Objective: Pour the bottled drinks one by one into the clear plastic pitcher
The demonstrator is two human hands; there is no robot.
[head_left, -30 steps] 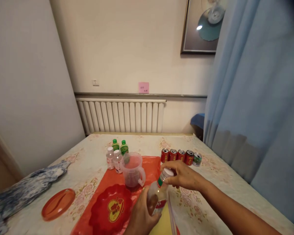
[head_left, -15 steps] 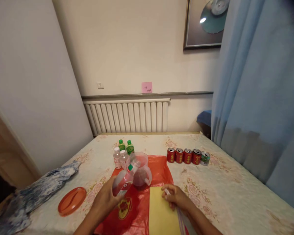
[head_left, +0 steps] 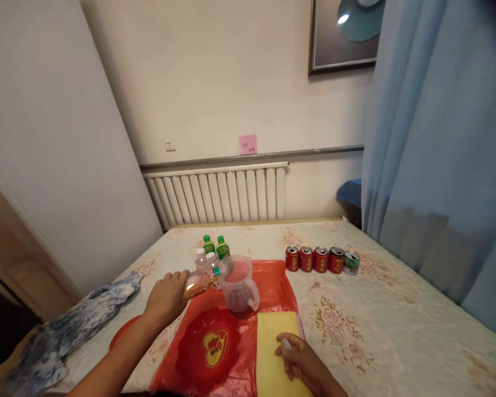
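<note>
So, left hand fingers wrapped round tipped bottle, neck at jug rim, right hand curled on white cap, resting on yellow sheet

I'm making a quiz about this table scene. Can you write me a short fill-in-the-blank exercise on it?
1. The left hand tilts a bottle over the clear ____.
2. The right hand rests on a ____ cloth.
3. The row of cans holds four red ones and one ____ one.

Missing words: jug; yellow; green
</note>
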